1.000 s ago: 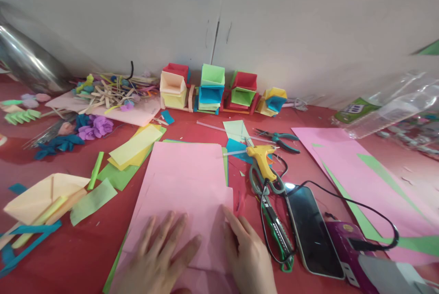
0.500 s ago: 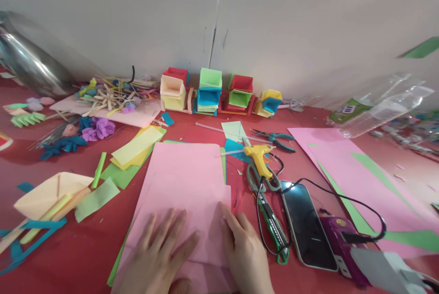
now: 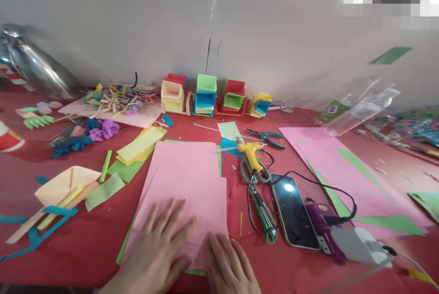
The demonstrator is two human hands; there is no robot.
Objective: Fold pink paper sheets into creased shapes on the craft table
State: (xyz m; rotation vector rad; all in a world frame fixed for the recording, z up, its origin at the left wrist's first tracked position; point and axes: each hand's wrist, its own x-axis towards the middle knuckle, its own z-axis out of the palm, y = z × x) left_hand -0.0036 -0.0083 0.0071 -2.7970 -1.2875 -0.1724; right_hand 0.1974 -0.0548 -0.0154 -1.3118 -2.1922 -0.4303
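Observation:
A pink paper sheet (image 3: 187,161) lies on top of a stack, with green edges showing beneath it. My left hand (image 3: 163,239) rests flat on the sheet, its fingers spread. At the lower right corner of the paper, my right hand (image 3: 229,262) lies palm down with its fingers close together and slightly bent. Its fingertips touch the pink paper, and its thumb is hidden. To the right of the paper are a yellow glue gun (image 3: 253,153), grey-handled scissors (image 3: 248,170) and a green box cutter (image 3: 263,211).
A phone (image 3: 297,211) and purple power strip (image 3: 324,227) lie at right, a black cord looping over them. Pliers (image 3: 269,137) and pink sheets (image 3: 346,175) are farther back. Small folded paper boxes (image 3: 206,97) stand by the partition. Paper flowers (image 3: 104,129) and strips (image 3: 142,145) lie left.
My right hand has moved down and left along the paper's right side, its fingers now over the lower corner. My left hand stays flat. The view has shifted slightly.

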